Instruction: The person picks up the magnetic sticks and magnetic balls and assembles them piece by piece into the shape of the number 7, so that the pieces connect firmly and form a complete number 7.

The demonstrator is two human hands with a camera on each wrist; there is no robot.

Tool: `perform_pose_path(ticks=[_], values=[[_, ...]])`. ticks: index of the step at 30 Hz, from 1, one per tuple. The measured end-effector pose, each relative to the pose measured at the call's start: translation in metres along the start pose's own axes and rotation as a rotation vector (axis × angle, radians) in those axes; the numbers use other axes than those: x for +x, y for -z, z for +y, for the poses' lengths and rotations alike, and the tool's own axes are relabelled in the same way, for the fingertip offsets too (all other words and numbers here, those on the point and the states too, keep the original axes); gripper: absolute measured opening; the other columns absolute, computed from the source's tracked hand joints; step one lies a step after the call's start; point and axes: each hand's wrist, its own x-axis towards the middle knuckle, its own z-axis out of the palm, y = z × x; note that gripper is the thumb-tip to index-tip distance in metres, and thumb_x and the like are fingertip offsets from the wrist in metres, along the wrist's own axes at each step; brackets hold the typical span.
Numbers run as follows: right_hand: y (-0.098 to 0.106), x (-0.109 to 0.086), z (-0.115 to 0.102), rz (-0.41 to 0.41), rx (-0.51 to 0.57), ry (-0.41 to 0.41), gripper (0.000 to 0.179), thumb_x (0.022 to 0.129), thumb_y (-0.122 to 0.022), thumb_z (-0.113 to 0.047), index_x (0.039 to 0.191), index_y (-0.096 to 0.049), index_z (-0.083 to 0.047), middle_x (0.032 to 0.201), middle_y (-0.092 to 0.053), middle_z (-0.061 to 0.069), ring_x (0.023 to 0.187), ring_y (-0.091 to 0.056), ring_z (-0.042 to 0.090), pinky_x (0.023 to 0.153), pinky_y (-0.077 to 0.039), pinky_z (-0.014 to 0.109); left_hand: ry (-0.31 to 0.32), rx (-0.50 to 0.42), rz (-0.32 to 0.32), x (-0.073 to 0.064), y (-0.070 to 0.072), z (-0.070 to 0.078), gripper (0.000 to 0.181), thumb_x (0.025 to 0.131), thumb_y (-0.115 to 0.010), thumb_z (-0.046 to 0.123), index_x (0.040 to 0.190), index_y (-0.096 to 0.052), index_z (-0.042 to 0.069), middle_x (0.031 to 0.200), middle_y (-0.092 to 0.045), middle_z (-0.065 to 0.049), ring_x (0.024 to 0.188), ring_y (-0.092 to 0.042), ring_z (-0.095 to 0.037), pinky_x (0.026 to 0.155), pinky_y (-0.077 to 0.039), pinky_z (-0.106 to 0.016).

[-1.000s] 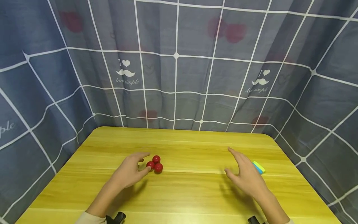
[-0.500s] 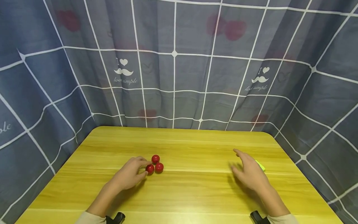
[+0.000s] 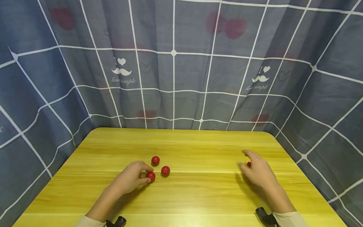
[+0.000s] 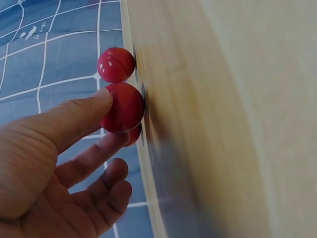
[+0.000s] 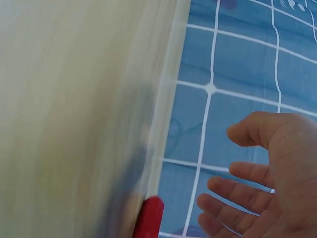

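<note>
My left hand pinches a glossy red ball between thumb and index finger on the wooden table. In the left wrist view the thumb presses this red ball from the near side, and the other fingers are loosely bent. Close by lie a second red ball and a third red ball, both apart from the hand. On the right side, my right hand hovers with relaxed fingers, holding nothing. A red object with a rounded end lies under it, mostly hidden in the head view.
The yellow wood-grain table ends at a dark blue-grey curtain with white grid lines, which encloses the back and both sides. A dark wrist strap mount sits at the right wrist.
The left fingers have closed around the nearest ball and drawn it slightly nearer, so the three balls stand further apart. The right hand has moved right, covering the yellow-green and blue item and revealing something red.
</note>
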Motion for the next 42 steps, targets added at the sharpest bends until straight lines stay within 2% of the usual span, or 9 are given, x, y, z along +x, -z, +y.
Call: perform_pose_path(ticks=[5,11,16,24,34,42], values=[[0.008,0.002,0.011,0.005,-0.026,0.007,0.046,0.086,-0.069,-0.016,0.125,-0.056,0.003,0.121,-0.059,0.026,0.110,-0.055,0.044,0.091,-0.042,0.059,0.031,-0.029,-0.016,-0.002,0.002,0.001,0.021,0.079,-0.081,0.012,0.098,-0.072,0.013,0.090,-0.066,0.009,0.081,-0.058,-0.013,0.074,-0.049,-0.034],[0.013,0.000,0.024,-0.006,-0.086,0.005,0.035,0.081,-0.072,-0.010,0.112,-0.064,0.005,0.106,-0.062,0.024,0.096,-0.059,0.042,0.084,-0.045,0.058,0.036,-0.057,-0.050,-0.003,0.005,0.004,0.020,0.078,-0.082,0.013,0.095,-0.070,0.015,0.088,-0.066,0.008,0.065,-0.051,-0.010,0.058,-0.044,-0.025],[0.013,0.001,0.030,-0.054,-0.118,-0.025,0.030,0.078,-0.071,-0.010,0.104,-0.067,0.005,0.094,-0.062,0.018,0.083,-0.059,0.035,0.075,-0.047,0.055,0.015,-0.047,-0.066,-0.003,0.007,0.005,0.021,0.077,-0.083,0.013,0.093,-0.069,0.015,0.087,-0.066,0.008,0.068,-0.054,-0.012,0.059,-0.045,-0.025],[0.008,0.006,0.032,-0.071,-0.139,0.025,0.018,0.074,-0.075,-0.009,0.090,-0.071,0.000,0.081,-0.059,0.009,0.071,-0.054,0.026,0.069,-0.047,0.049,0.028,-0.029,-0.078,-0.005,0.009,0.008,0.021,0.078,-0.083,0.014,0.093,-0.069,0.017,0.086,-0.065,0.009,0.065,-0.051,-0.007,0.057,-0.046,-0.025],[0.004,0.001,0.031,-0.094,-0.118,-0.007,0.017,0.073,-0.079,-0.006,0.083,-0.066,-0.004,0.077,-0.058,0.006,0.069,-0.054,0.024,0.066,-0.047,0.047,0.000,-0.071,-0.103,-0.004,0.007,0.010,0.020,0.078,-0.082,0.012,0.093,-0.069,0.016,0.085,-0.065,0.009,0.071,-0.056,-0.013,0.060,-0.046,-0.025],[0.002,-0.003,0.031,-0.117,-0.093,-0.033,0.020,0.073,-0.078,-0.003,0.082,-0.061,-0.007,0.075,-0.058,0.002,0.065,-0.051,0.021,0.062,-0.045,0.041,-0.007,-0.066,-0.103,-0.003,0.003,0.011,0.021,0.078,-0.083,0.013,0.092,-0.068,0.016,0.084,-0.064,0.009,0.066,-0.052,-0.007,0.057,-0.045,-0.025]])
